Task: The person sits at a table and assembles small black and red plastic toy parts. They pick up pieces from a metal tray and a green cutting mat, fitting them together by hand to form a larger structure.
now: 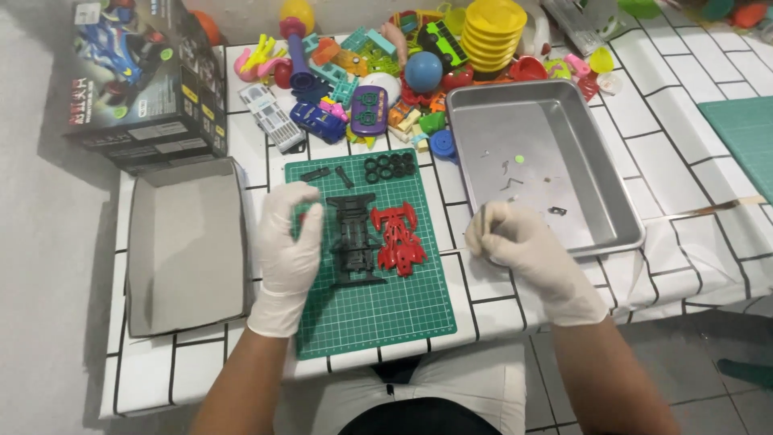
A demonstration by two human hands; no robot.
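Note:
Both of my hands wear white gloves. My left hand (288,242) hovers over the left part of a green cutting mat (378,310), fingers curled loosely, right beside a black toy car chassis (353,239); it holds nothing I can see. A red toy car body part (398,236) lies to the right of the chassis. Several small black tyres (390,167) lie at the mat's far edge. My right hand (511,238) is closed in a loose fist at the near left corner of a metal tray (600,189); what it pinches is hidden.
Small screws and bits lie in the tray. A heap of colourful toys (386,72) and stacked yellow plates (491,32) fill the table's far side. A toy car box (137,76) stands far left, with a grey box lid (187,246) in front of it.

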